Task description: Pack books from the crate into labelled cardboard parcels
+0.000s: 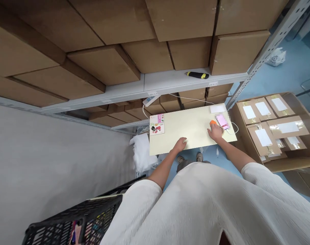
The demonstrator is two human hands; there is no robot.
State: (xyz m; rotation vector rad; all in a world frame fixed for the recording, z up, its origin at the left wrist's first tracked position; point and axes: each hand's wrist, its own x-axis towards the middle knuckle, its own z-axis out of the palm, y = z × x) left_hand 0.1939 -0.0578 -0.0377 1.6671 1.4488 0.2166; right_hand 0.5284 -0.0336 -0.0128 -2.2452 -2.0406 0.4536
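Note:
My right hand (pixel 216 132) is closed over an orange tape dispenser (pixel 213 122) at the right end of a pale yellow table (pixel 190 126). Part of a tan tape roll (pixel 222 129) shows beside the fingers, and the palm hides the rest. Close by lies a pink-screened phone (pixel 222 121), partly blurred. My left hand (pixel 180 145) rests at the table's near edge, fingers loosely stretched and apart, holding nothing. On the table's left end lies a printed card or booklet (pixel 157 124) with pink and red pictures.
Cardboard boxes (pixel 190 54) fill the metal shelves above and behind the table. A black-and-yellow utility knife (pixel 197 75) lies on the shelf edge, near a power strip (pixel 151 100). At right stands a large carton (pixel 274 166) of labelled boxes; at lower left, a black crate (pixel 73 217).

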